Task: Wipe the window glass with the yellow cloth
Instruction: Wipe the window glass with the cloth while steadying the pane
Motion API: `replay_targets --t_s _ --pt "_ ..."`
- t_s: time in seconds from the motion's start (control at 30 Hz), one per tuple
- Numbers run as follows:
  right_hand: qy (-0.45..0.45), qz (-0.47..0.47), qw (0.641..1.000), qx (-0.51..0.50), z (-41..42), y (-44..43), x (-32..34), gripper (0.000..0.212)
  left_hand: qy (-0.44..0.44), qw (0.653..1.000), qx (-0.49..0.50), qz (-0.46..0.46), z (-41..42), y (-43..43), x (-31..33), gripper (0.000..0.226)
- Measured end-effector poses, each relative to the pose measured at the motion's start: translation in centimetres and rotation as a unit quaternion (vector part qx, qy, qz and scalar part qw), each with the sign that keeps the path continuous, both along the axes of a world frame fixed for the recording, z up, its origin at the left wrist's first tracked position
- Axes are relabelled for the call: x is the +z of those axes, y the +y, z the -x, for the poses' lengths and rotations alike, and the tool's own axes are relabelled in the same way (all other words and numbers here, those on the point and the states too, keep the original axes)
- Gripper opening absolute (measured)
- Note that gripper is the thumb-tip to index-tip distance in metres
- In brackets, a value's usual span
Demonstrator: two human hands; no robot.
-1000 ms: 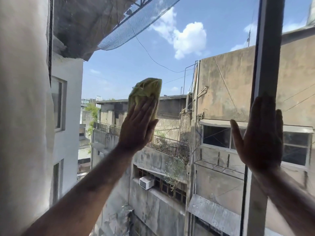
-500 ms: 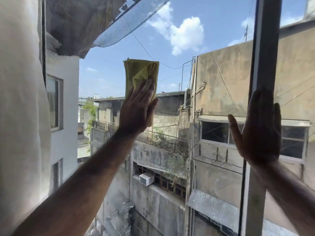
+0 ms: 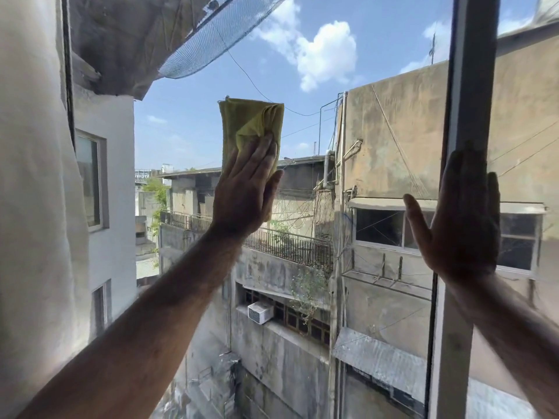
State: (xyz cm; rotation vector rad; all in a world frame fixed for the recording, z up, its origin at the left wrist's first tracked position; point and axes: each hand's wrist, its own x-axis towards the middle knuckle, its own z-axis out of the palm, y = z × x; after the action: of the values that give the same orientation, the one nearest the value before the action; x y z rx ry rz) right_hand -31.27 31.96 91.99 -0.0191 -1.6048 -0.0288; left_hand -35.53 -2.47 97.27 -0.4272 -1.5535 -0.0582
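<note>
Weathered concrete buildings and a bright blue sky fill the view through a high window, seen from just inside the room. Nearest the camera, two bare forearms reach forward and up from the lower corners. A pale curtain (image 3: 33, 207) hangs along the left edge, beside the dark strip of the window's side frame.

The left hand (image 3: 246, 189) lies flat against the window glass (image 3: 193, 122), fingers together and pointing up, pressing the yellow cloth (image 3: 248, 122) to the pane — its grip is a flat-palmed press rather than a clench. The cloth is folded into an upright oblong; its upper half stands clear above the fingertips against the sky, while its lower part is hidden under the palm.

The right hand (image 3: 462, 219) holds nothing. It is spread open, thumb out to the left, and rests flat on the grey vertical window frame (image 3: 472, 86) that divides the glass on the right side, well apart from the cloth.

Beyond the pane, a mesh-covered awning (image 3: 217, 34) juts in from the upper left above a white building wall with windows. Farther down, a stained balcony with a dark railing (image 3: 287, 246) runs across the middle, and an air-conditioning unit (image 3: 260, 312) sits at a window below it. Cables cross the sky — and a white cloud (image 3: 326, 55) floats above the rooftops.
</note>
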Motion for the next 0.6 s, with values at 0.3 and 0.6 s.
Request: replay_targets --t_s 0.3,0.6 --pt "0.002 0.005 1.000 0.013 -0.2 -0.3 0.0 0.091 -0.029 1.000 0.004 -0.005 -0.5 -2.1 -6.9 0.050" --pt "0.010 0.000 1.000 0.006 0.0 0.1 0.0 0.088 -0.015 1.000 0.008 -0.013 -0.2 -1.7 -4.4 0.049"
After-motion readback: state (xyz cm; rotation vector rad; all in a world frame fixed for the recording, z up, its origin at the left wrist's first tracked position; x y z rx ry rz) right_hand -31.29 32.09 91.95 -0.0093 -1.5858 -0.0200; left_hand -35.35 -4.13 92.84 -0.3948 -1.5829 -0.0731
